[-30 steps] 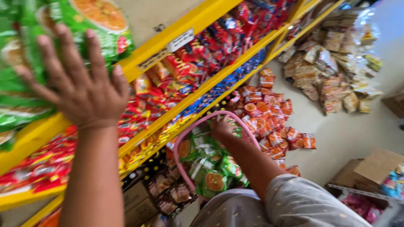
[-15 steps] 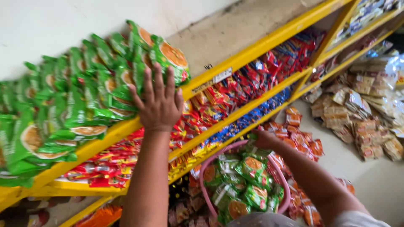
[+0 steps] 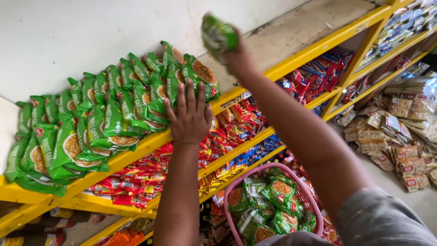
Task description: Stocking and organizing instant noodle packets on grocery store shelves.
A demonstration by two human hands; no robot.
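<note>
The right hand (image 3: 236, 57), raised to the upper middle of the frame, is clamped around a green noodle packet (image 3: 218, 35), fingers wrapped behind it so that the packet sticks out above the fist, blurred. It hangs over the bare right-hand stretch of the top shelf (image 3: 296, 34), just right of the last packets in the row. The left hand (image 3: 189, 116), at the centre of the frame, is spread flat with its 5 fingers apart and presses against the leaning row of green noodle packets (image 3: 114, 114) near its right end, the palm sitting at the yellow shelf edge (image 3: 136, 152); it grips nothing. That row fills the top shelf from the far left of the frame to just past the left hand, the packets overlapping and tilted toward the white wall (image 3: 91, 32). Below the yellow edge, the next shelves hold red snack packets (image 3: 136, 180) and, further right, blue ones (image 3: 255, 152). At the lower middle of the frame a pink basket (image 3: 314, 207) is full of more green noodle packets, just beside the grey sleeve (image 3: 382, 218) of the right arm. On the floor at the right edge of the frame lies a heap of pale wrapped packets (image 3: 396, 136).
</note>
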